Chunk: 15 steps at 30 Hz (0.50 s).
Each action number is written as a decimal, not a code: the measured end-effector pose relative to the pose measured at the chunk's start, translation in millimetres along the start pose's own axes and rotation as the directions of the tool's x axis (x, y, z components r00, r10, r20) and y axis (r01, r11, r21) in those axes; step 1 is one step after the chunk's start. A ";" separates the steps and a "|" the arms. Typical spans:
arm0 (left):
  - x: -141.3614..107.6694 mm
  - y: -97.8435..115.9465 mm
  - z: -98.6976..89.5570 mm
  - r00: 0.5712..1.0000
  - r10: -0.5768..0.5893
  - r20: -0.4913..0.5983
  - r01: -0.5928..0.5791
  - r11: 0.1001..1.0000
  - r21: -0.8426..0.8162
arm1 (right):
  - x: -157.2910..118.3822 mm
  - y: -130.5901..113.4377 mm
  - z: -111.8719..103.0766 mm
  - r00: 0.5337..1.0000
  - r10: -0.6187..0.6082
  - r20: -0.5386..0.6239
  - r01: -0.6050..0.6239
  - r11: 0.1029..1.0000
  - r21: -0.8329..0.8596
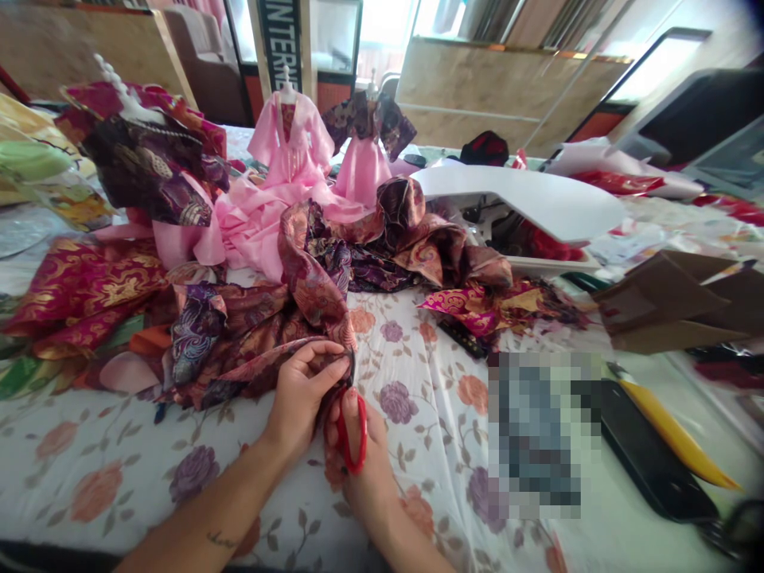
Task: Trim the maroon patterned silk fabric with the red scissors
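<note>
A length of rust-and-purple brocade fabric lies bunched across the middle of the table. My left hand pinches its near edge between thumb and fingers. Just below and to the right, my right hand grips a pair of scissors by the red handle, with the thumb through one loop. The blades are hidden behind the hands and cloth, so whether they are open or closed does not show. Both hands are close together, and the scissors are right at the held edge.
Doll-size dress forms stand behind, one in a pink robe. Magenta-and-gold fabric lies left, with scraps to the right. A white lidded box, a brown cardboard piece and a yellow-handled cutter-like tool are at right. The tablecloth is floral.
</note>
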<state>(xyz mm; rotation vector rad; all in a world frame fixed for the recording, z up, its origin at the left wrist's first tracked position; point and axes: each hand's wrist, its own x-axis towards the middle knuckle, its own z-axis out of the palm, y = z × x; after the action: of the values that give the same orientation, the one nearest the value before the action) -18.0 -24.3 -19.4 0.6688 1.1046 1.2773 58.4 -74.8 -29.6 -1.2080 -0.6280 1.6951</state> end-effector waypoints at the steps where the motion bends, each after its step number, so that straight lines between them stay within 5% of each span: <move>1: -0.1 0.0 0.5 1.000 0.000 0.000 0.000 1.000 0.000 | -0.9 0.4 0.7 1.000 -0.012 -0.011 0.012 1.000 0.002; 15: -4.1 6.3 5.1 0.995 -0.102 0.003 0.102 0.989 -0.108 | -5.1 -3.1 8.5 0.994 -0.027 -0.105 0.025 0.999 -0.025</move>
<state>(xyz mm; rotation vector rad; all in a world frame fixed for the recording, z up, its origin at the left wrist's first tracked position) -15.5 -26.0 -10.8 0.5227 1.0509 1.2410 52.2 -77.1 -21.6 -1.2913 -0.5980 1.5957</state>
